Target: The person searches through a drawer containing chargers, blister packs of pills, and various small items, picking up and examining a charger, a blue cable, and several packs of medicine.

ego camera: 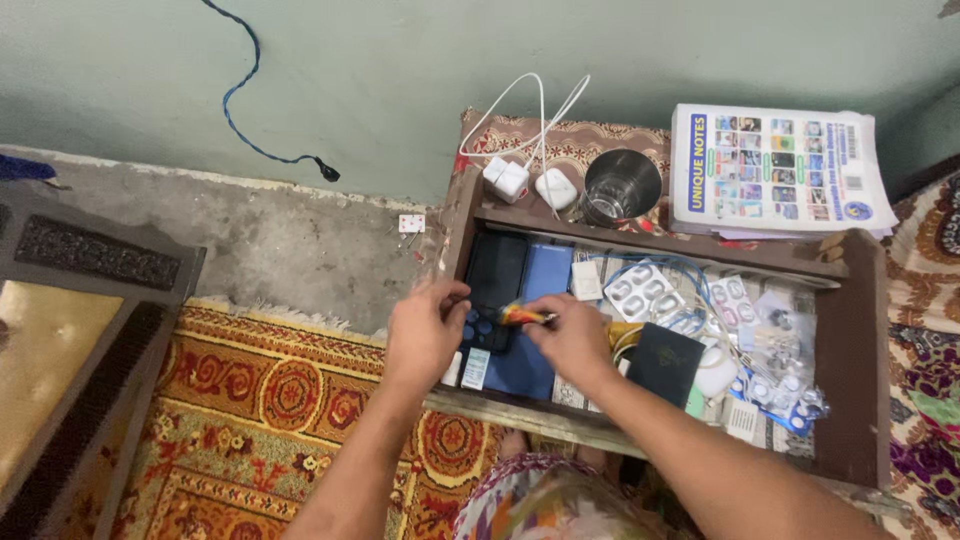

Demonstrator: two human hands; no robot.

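Both my hands reach into an open wooden drawer. My right hand pinches a small orange and yellow tube by its end. My left hand hovers at the drawer's left side with fingers curled, its fingertips next to the tube and over a black phone. A blue flat case lies beside the phone. I cannot tell whether my left hand touches the tube.
The drawer also holds pill blister packs, a black wallet, cables and small packets. On the table top stand a steel cup, two white chargers and a printed booklet. A patterned rug covers the floor at left.
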